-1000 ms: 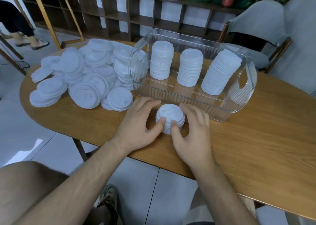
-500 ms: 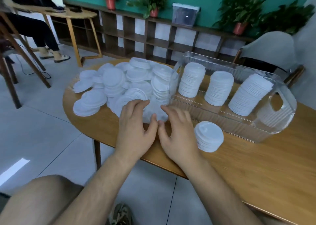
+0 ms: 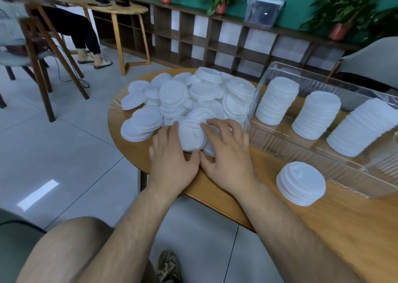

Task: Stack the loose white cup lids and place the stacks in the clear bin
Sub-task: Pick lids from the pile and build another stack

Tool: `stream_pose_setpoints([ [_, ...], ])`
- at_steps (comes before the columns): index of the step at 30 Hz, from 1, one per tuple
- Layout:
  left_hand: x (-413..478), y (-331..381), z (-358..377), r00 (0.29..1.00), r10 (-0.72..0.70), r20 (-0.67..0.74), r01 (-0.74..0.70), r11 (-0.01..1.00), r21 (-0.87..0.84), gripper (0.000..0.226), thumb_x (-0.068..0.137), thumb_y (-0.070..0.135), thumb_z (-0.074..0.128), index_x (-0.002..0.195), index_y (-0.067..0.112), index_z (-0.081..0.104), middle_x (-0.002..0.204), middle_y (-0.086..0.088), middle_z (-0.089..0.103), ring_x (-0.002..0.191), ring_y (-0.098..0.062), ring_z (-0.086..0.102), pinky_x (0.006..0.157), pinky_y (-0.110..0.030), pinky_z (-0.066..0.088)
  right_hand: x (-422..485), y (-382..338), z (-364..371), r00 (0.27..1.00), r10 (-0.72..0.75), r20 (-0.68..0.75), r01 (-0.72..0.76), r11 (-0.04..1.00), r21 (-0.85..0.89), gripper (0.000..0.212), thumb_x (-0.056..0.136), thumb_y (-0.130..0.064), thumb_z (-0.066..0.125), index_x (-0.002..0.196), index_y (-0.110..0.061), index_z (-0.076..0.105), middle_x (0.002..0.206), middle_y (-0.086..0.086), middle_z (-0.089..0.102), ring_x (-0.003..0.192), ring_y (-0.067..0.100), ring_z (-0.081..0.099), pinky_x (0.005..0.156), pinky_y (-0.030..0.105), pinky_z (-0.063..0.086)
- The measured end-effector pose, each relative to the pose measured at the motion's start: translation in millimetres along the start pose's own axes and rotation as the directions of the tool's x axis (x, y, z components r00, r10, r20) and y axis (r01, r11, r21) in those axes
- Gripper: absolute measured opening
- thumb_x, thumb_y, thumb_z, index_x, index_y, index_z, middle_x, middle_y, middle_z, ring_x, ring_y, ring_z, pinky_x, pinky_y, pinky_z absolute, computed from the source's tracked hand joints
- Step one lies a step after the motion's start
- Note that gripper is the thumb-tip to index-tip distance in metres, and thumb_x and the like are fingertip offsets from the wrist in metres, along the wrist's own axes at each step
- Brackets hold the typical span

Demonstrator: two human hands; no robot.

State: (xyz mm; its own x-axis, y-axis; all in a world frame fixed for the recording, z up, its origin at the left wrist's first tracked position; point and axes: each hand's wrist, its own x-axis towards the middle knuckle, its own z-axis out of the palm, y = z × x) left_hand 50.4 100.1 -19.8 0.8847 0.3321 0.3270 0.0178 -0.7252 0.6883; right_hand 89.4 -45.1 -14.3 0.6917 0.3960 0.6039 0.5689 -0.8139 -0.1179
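**Both hands at the lid pile, left of the clear bin**

Your left hand point(image 3: 172, 153) cups a single white lid point(image 3: 191, 137) at the near edge of the loose lid pile point(image 3: 193, 97), which lies just left of the clear bin point(image 3: 312, 162). The fingers curve round the lid's left rim and the thumb sits against its near edge. Your right hand point(image 3: 228, 153) lies between that lid and the bin's left end. Its fingers are spread and only lightly bent, resting across the lid's right rim and the lids beside it, and it grips nothing. Inside the bin stand three tall stacks point(image 3: 315, 114), the rightmost leaning. A short stack point(image 3: 301, 183) sits on the table point(image 3: 323, 229) just in front of the bin's near wall, apart from both hands.
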Motion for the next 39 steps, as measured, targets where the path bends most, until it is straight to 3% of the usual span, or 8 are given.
stream_pose_setpoints([
  [6, -2.1, 2.3, -9.0, 1.000, 0.014, -0.023, -0.015, 0.997, -0.076, 0.078, 0.081, 0.034, 0.074, 0.150, 0.014, 0.042, 0.144, -0.004, 0.044, 0.140, -0.022, 0.033, 0.110, -0.027, 0.018, -1.6, 0.6, -5.9, 0.999, -0.022, -0.031, 0.022, 1.000, 0.002, 0.056, 0.087, -0.043, 0.072, 0.136, -0.018, 0.062, 0.140, -0.002, 0.056, 0.129, 0.023, 0.038, 0.101, 0.035, 0.028],
  [9, -6.1, 7.8, -16.4, 0.998, 0.064, -0.028, -0.068, 0.988, -0.137, 0.078, 0.075, 0.043, 0.067, 0.146, 0.018, 0.047, 0.138, -0.001, 0.048, 0.135, -0.019, 0.040, 0.117, -0.037, 0.028, -7.4, -1.0, -20.6, 0.998, -0.011, -0.058, 0.013, 0.999, 0.040, 0.055, 0.091, -0.044, 0.066, 0.138, -0.016, 0.060, 0.138, -0.002, 0.056, 0.128, 0.023, 0.040, 0.102, 0.035, 0.029],
  [12, -12.4, 17.6, -20.4, 0.991, 0.133, 0.013, -0.127, 0.966, -0.226, 0.072, 0.074, 0.048, 0.068, 0.141, 0.025, 0.053, 0.131, 0.007, 0.051, 0.128, -0.012, 0.045, 0.112, -0.042, 0.039, -19.9, 2.3, -44.4, 0.998, 0.026, -0.054, -0.022, 0.997, 0.070, 0.056, 0.092, -0.045, 0.062, 0.139, -0.017, 0.059, 0.137, -0.003, 0.056, 0.129, 0.023, 0.041, 0.102, 0.033, 0.027],
  [17, -29.5, 48.6, -18.8, 0.929, 0.342, 0.142, -0.280, 0.899, -0.335, 0.061, 0.077, 0.049, 0.072, 0.134, 0.032, 0.057, 0.122, 0.014, 0.052, 0.122, -0.005, 0.049, 0.103, -0.013, 0.037, -57.8, 24.5, -94.7, 0.987, 0.155, -0.033, -0.150, 0.982, 0.118, 0.056, 0.088, -0.051, 0.066, 0.138, -0.027, 0.059, 0.134, -0.012, 0.053, 0.129, 0.012, 0.038, 0.103, 0.022, 0.023],
  [24, -43.1, 101.6, 17.1, 0.834, 0.495, 0.244, -0.336, 0.807, -0.485, 0.056, 0.075, 0.053, 0.072, 0.128, 0.043, 0.057, 0.121, 0.020, 0.052, 0.116, 0.007, 0.051, 0.093, -0.003, 0.035, -103.4, 65.2, -143.2, 0.954, 0.292, -0.062, -0.280, 0.948, 0.151, 0.056, 0.086, -0.048, 0.067, 0.136, -0.026, 0.060, 0.128, -0.015, 0.053, 0.125, 0.010, 0.041, 0.103, 0.029, 0.030],
  [28, -43.1, 120.7, 45.8, 0.790, 0.544, 0.283, -0.354, 0.782, -0.513, 0.062, 0.078, 0.055, 0.075, 0.133, 0.028, 0.063, 0.127, 0.015, 0.055, 0.124, 0.003, 0.050, 0.101, -0.011, 0.038, -122.0, 88.3, -151.0, 0.923, 0.379, -0.072, -0.356, 0.909, 0.218, 0.055, 0.090, -0.052, 0.060, 0.139, -0.028, 0.059, 0.128, -0.017, 0.052, 0.127, 0.009, 0.042, 0.111, 0.031, 0.030],
  [34, -39.7, 129.3, 76.9, 0.787, 0.532, 0.313, -0.344, 0.799, -0.494, 0.063, 0.079, 0.062, 0.070, 0.133, 0.029, 0.063, 0.127, 0.017, 0.059, 0.126, -0.003, 0.053, 0.102, -0.021, 0.046, -129.5, 113.1, -142.9, 0.884, 0.467, -0.025, -0.444, 0.856, 0.265, 0.057, 0.092, -0.054, 0.055, 0.143, -0.029, 0.055, 0.131, -0.015, 0.054, 0.130, 0.006, 0.041, 0.114, 0.034, 0.030],
  [39, -36.9, 126.0, 85.9, 0.794, 0.494, 0.355, -0.318, 0.834, -0.450, 0.068, 0.078, 0.067, 0.069, 0.134, 0.029, 0.062, 0.125, 0.021, 0.057, 0.123, 0.000, 0.052, 0.102, -0.017, 0.042, -129.7, 120.2, -137.1, 0.875, 0.483, 0.036, -0.476, 0.845, 0.241, 0.055, 0.092, -0.054, 0.054, 0.142, -0.031, 0.056, 0.133, -0.018, 0.054, 0.131, 0.004, 0.039, 0.114, 0.028, 0.025],
])
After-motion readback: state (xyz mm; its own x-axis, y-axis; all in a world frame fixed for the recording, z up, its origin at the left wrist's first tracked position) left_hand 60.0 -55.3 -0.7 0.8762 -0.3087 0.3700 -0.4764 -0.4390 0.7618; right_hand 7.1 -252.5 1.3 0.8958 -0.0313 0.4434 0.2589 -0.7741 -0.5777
